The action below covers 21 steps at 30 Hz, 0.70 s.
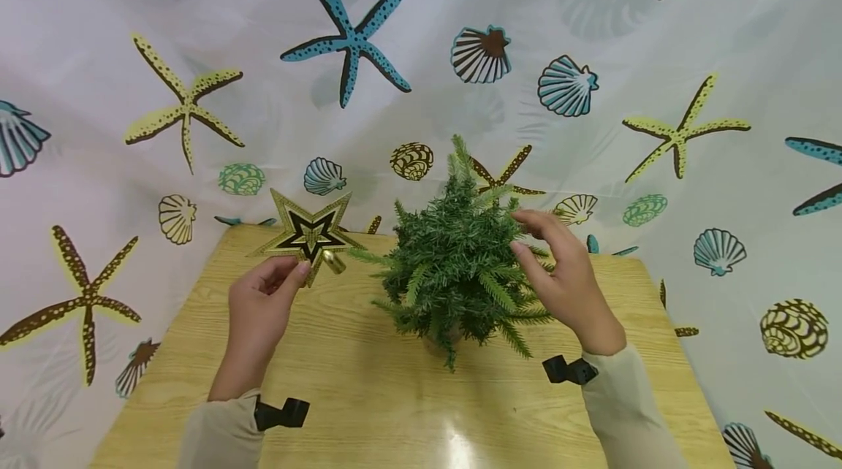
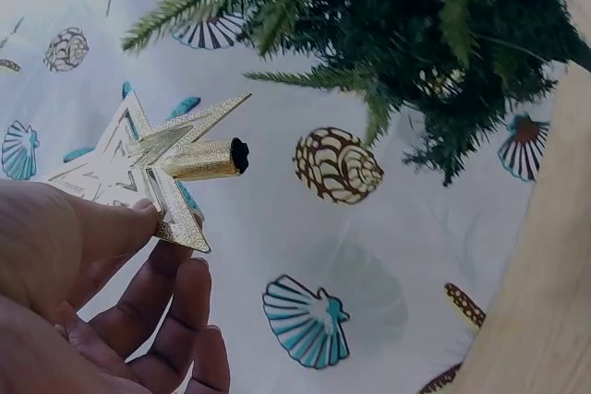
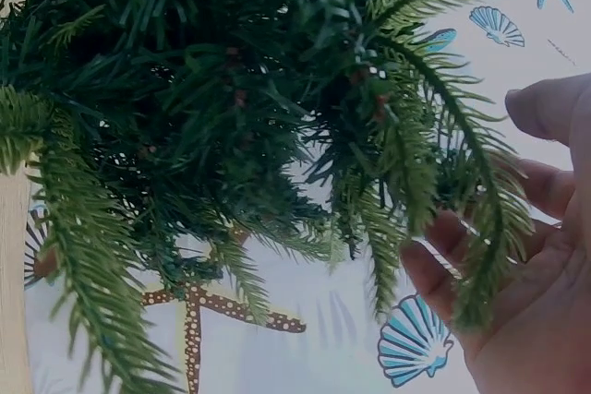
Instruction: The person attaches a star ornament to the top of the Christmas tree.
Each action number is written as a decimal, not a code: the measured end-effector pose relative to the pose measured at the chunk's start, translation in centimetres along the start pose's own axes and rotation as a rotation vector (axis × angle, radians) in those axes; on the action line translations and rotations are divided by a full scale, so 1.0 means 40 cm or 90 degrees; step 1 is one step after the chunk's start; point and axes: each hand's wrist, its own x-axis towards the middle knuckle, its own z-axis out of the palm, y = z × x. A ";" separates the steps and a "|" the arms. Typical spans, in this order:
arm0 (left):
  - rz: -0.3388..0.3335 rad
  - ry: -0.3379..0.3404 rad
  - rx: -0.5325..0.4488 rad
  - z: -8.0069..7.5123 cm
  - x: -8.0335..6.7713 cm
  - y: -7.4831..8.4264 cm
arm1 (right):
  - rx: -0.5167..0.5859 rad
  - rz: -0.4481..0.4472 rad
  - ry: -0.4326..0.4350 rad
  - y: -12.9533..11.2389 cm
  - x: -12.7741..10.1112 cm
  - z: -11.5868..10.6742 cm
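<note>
A small green artificial fir tree [image 1: 457,264] stands on a light wooden table [image 1: 368,396]. My left hand [image 1: 263,301] pinches the lower point of a gold glitter star topper [image 1: 308,233] between thumb and fingers, left of the tree. In the left wrist view the star [image 2: 138,159] shows its gold socket tube [image 2: 205,160] pointing toward the tree [image 2: 406,25]. My right hand [image 1: 559,272] is at the tree's right side with fingers relaxed, touching the branches [image 3: 416,163]. In the right wrist view the fingers [image 3: 545,191] lie loosely behind a drooping branch.
A white curtain printed with starfish and shells [image 1: 349,38] hangs behind and around the table. Black wrist-camera mounts [image 1: 281,414] sit on both sleeves. Bare tabletop lies in front of the tree.
</note>
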 end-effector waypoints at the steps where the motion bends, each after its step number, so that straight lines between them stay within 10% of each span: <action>1: 0.003 0.000 -0.003 0.003 0.002 0.009 | 0.000 0.001 -0.003 0.001 0.002 0.002; 21: 0.104 0.003 -0.118 0.078 0.032 0.146 | 0.000 0.067 -0.016 0.014 -0.009 0.039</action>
